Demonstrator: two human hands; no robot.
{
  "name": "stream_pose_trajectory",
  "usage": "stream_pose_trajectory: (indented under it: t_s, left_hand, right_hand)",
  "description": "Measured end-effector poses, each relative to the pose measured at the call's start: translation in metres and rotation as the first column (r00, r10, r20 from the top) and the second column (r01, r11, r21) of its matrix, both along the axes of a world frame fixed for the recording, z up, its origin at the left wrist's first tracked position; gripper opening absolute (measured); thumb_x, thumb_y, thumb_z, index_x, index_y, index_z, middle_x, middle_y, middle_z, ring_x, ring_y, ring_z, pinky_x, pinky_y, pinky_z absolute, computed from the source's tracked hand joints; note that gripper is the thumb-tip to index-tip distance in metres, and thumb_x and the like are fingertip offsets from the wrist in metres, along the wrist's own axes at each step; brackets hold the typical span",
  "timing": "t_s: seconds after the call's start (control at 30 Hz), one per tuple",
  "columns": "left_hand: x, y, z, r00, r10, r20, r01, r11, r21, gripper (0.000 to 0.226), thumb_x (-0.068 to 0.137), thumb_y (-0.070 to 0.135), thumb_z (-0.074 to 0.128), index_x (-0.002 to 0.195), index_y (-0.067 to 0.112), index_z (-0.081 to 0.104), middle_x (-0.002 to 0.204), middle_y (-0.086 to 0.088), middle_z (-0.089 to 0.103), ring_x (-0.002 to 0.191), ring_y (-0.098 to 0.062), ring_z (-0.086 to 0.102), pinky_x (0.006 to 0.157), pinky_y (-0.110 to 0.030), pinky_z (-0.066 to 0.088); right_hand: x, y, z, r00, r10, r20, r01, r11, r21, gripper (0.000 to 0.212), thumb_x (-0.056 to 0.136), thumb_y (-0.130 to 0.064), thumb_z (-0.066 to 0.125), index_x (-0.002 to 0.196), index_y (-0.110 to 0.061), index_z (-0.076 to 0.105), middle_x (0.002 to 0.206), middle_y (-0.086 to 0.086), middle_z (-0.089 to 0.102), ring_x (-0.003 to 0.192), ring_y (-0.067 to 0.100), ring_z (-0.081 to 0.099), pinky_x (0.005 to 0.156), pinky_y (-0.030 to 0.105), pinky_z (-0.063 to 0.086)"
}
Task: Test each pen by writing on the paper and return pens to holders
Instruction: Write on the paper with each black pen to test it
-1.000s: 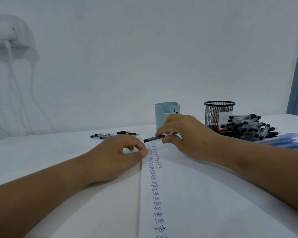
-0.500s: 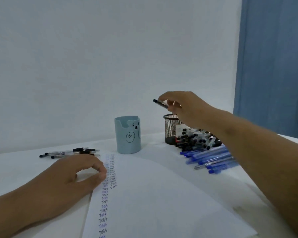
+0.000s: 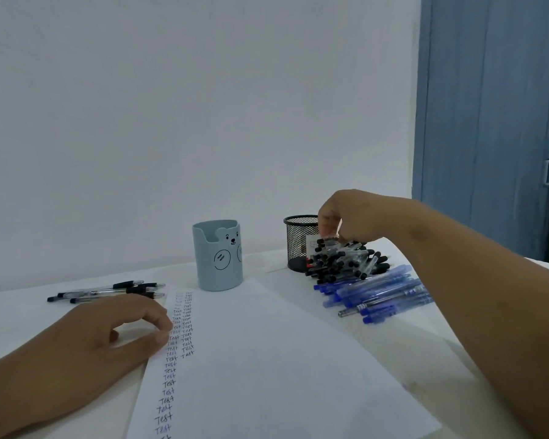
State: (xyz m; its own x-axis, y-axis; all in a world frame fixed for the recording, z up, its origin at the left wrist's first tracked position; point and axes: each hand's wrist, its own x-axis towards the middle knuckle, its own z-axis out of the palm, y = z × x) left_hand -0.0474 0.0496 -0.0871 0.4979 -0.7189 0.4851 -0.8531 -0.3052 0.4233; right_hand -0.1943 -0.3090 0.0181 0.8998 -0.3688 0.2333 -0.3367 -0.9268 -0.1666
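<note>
A white paper [image 3: 267,359] with two columns of "Test" lies on the table. My left hand [image 3: 108,340] rests on its left edge, fingers loosely curled, holding nothing. My right hand [image 3: 346,217] reaches over the black mesh holder [image 3: 298,245] and down onto a pile of black-capped pens [image 3: 343,261]. Its fingertips pinch the top black pen [image 3: 328,240] of that pile. Blue pens [image 3: 377,293] lie heaped in front of the black ones. A light blue bear holder [image 3: 217,258] stands behind the paper.
Three black pens [image 3: 108,291] lie loose on the table at the back left, just beyond my left hand. A white wall stands close behind the table. A blue door [image 3: 488,122] is at the right.
My right hand carried a black pen from the paper up over the mesh holder; that pen is gone from the hand, which has dropped onto the black pen pile. The left hand stayed.
</note>
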Motion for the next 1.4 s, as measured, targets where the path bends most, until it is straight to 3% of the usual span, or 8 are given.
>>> stream_pose_trajectory:
  t_s: [0.1,0.3,0.4,0.47,0.63,0.8,1.03,1.4]
  left_hand:
    - [0.002,0.001,0.000,1.000,-0.015,-0.025,0.015,1.000,0.013,0.014,0.084,0.050,0.071,0.094,0.057,0.067,0.106,0.041,0.064,0.106,0.021,0.050,0.077,-0.003,0.040]
    - [0.004,0.005,0.003,1.000,0.009,0.001,-0.009,0.999,0.035,0.068,0.053,0.101,0.044,0.102,0.059,0.065,0.111,0.041,0.062,0.109,0.018,0.051,0.084,-0.019,0.047]
    - [0.003,0.003,0.002,1.000,0.005,-0.017,-0.005,1.000,0.012,0.019,0.080,0.057,0.067,0.099,0.059,0.065,0.110,0.041,0.062,0.108,0.017,0.052,0.086,-0.023,0.048]
    - [0.006,0.003,0.001,1.000,0.010,-0.007,-0.010,1.000,0.014,0.026,0.086,0.036,0.070,0.098,0.059,0.065,0.111,0.041,0.062,0.109,0.018,0.051,0.085,-0.023,0.048]
    - [0.023,0.008,0.002,0.997,0.062,0.043,-0.064,0.996,0.062,0.028,0.088,0.039,0.069,0.107,0.057,0.061,0.119,0.042,0.057,0.115,0.016,0.047,0.090,-0.022,0.044]
    - [0.048,0.020,0.005,0.985,0.163,0.060,-0.169,0.979,0.115,0.023,0.093,0.041,0.064,0.111,0.054,0.058,0.120,0.038,0.053,0.123,0.018,0.036,0.097,-0.009,0.032]
    - [0.071,0.025,0.007,0.902,0.433,-0.009,-0.392,0.826,0.404,0.053,0.101,0.057,0.037,0.152,0.049,0.023,0.160,0.013,0.028,0.151,-0.015,0.019,0.120,-0.039,0.016]
    - [0.080,0.026,0.006,0.863,0.486,0.140,-0.505,0.826,0.248,0.012,0.099,0.035,0.053,0.107,0.040,0.059,0.120,0.012,0.053,0.124,-0.015,0.042,0.101,-0.037,0.031]
  right_hand:
    - [0.000,-0.002,-0.002,0.999,-0.017,-0.031,0.017,1.000,-0.006,0.038,0.081,0.012,0.059,0.086,-0.024,0.071,0.100,0.001,0.073,0.066,0.004,0.061,0.052,0.019,0.044]
    - [0.000,-0.004,-0.001,1.000,-0.005,-0.016,0.005,1.000,0.002,0.044,0.078,0.014,0.045,0.092,-0.022,0.068,0.104,0.004,0.071,0.082,0.016,0.065,0.058,0.023,0.046]
    - [0.000,0.006,-0.002,0.999,-0.013,-0.031,0.012,0.999,-0.042,0.042,0.080,0.014,0.045,0.091,-0.022,0.064,0.107,0.001,0.067,0.078,0.011,0.060,0.057,0.021,0.044]
    - [0.000,0.022,0.001,1.000,-0.014,0.015,0.016,0.994,-0.105,0.038,0.081,0.014,0.044,0.087,-0.020,0.061,0.095,-0.004,0.061,0.069,0.009,0.054,0.050,0.015,0.038]
    - [0.016,0.083,-0.007,0.943,0.184,0.276,-0.133,0.972,-0.194,0.032,0.078,0.007,0.045,0.077,-0.023,0.056,0.080,-0.012,0.055,0.069,0.010,0.053,0.056,0.025,0.038]
    - [0.040,0.141,-0.048,0.856,0.442,0.266,-0.416,0.897,-0.152,0.028,0.083,-0.002,0.047,0.084,-0.029,0.056,0.085,-0.016,0.053,0.079,0.007,0.047,0.070,0.030,0.042]
    - [0.066,0.164,-0.092,0.817,0.547,0.182,-0.521,0.836,-0.172,0.020,0.090,-0.017,0.051,0.100,-0.032,0.060,0.098,-0.021,0.054,0.090,0.000,0.047,0.080,0.025,0.043]
    - [0.072,0.160,-0.098,0.794,0.571,0.209,-0.547,0.821,-0.164,0.017,0.091,-0.021,0.054,0.099,-0.033,0.062,0.099,-0.020,0.059,0.090,0.001,0.055,0.085,0.031,0.050]
